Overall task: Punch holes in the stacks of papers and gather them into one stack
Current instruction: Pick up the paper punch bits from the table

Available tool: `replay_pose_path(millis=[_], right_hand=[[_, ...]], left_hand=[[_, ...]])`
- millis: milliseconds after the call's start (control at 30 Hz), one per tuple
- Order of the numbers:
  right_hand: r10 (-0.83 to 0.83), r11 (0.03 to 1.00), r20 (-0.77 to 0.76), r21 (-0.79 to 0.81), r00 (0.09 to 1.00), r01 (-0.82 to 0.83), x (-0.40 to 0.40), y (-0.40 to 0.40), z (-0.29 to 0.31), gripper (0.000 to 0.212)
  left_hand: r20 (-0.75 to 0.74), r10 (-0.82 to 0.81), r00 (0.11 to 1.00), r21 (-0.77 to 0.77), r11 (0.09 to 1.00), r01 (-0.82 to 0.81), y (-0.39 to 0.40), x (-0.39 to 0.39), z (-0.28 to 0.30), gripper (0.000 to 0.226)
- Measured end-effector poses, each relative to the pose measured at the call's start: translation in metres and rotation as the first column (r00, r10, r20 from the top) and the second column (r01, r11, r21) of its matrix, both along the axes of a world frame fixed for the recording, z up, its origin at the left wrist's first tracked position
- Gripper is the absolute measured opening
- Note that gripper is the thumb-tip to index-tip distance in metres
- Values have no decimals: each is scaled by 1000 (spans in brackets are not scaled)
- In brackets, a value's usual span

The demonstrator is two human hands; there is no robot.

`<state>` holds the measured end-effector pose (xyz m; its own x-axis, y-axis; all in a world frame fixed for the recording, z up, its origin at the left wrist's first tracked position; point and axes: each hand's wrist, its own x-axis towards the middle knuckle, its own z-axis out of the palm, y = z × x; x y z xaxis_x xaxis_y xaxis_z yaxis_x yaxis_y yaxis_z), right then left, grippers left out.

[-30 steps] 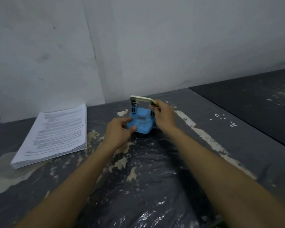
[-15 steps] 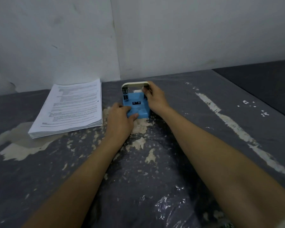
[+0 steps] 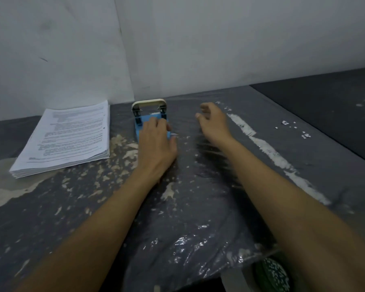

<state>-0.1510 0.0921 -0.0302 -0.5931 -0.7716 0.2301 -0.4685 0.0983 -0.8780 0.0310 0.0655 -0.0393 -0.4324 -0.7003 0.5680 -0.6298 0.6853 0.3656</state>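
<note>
A blue hole punch with a cream handle stands upright near the wall at the back of the table. My left hand lies over its blue base, fingers curled on top and thumb at its right side. To the right, my right hand hovers apart from the punch, its fingers loosely curled and holding nothing. A thick stack of printed papers lies flat to the left of the punch, touched by neither hand.
The grey table is covered in wrinkled plastic film with flaking patches. White paper bits lie scattered at the right. A darker surface adjoins on the right. White walls close off the back. A green object shows below the front edge.
My right hand has let go of the punch's handle and moved off to the right. My left hand has slid further over the blue base.
</note>
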Motion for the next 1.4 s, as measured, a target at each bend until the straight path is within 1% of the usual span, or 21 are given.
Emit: replay_pose_path(millis=[100,200,267,400,467,533,633,700,767,833,867,900,933,1000,1033,1100,1167,1233,1267,1333,1400], right_hand=[[-104,994,-46,-20,994,103,-30,34,-1,30],[-236,970,-72,-68,969,232,-63,66,-3,22],[-331,942,-73,-74,941,326,-86,85,-2,21],[-540,837,31,-79,841,541,-133,114,0,18],[-595,803,-4,-38,804,594,-147,123,-3,21],[-623,781,-81,-11,778,624,-156,130,-9,27],[-646,745,-217,31,732,667,-163,138,-13,34],[-646,710,-300,101,702,697,-167,143,-12,33],[-639,670,-354,180,683,720,-167,148,-11,23],[-645,635,-374,224,667,739,-166,150,-11,7],[-640,642,-375,218,670,735,-166,151,-13,9],[-627,661,-375,209,683,721,-165,149,-15,19],[-600,689,-375,206,706,695,-165,149,-17,22],[-540,768,-356,164,763,620,-164,149,-18,22],[-533,791,-330,133,779,598,-165,151,-19,28],[-592,780,-237,73,770,622,-169,157,-19,39],[-662,731,-205,34,721,681,-174,166,-19,43],[-680,705,-228,60,697,707,-174,170,-19,39],[-663,712,-252,77,705,698,-172,169,-18,36],[-586,754,-322,119,744,646,-166,163,-17,30],[-469,797,-415,180,780,576,-160,155,-19,27]], left_hand=[[-7,-113,994,-26,993,113,21,-44,5,15],[-73,-224,972,34,973,227,38,-94,8,14],[-134,-281,950,102,950,295,45,-127,9,13],[-220,-321,921,280,884,375,56,-188,10,11],[-233,-323,917,369,843,391,57,-212,7,12],[-268,-315,911,451,794,407,56,-230,4,15],[-300,-308,903,498,757,424,53,-245,-4,19],[-345,-292,892,514,737,439,51,-249,-11,20],[-411,-257,875,524,719,457,46,-251,-18,18],[-457,-234,858,532,701,475,41,-253,-22,17],[-465,-231,855,534,697,479,40,-254,-23,17],[-473,-231,850,531,695,484,39,-254,-23,18],[-489,-234,840,525,690,498,39,-255,-24,18],[-517,-234,823,518,680,518,36,-254,-25,17],[-536,-227,813,528,662,532,35,-254,-25,16],[-597,-198,777,554,600,578,35,-254,-25,17],[-663,-168,730,557,541,630,38,-253,-23,19],[-707,-131,694,567,482,668,40,-251,-19,21],[-727,-108,678,573,450,685,40,-251,-17,23],[-760,-61,648,580,388,716,39,-251,-15,28],[-783,2,622,586,341,735,36,-250,-13,31]])
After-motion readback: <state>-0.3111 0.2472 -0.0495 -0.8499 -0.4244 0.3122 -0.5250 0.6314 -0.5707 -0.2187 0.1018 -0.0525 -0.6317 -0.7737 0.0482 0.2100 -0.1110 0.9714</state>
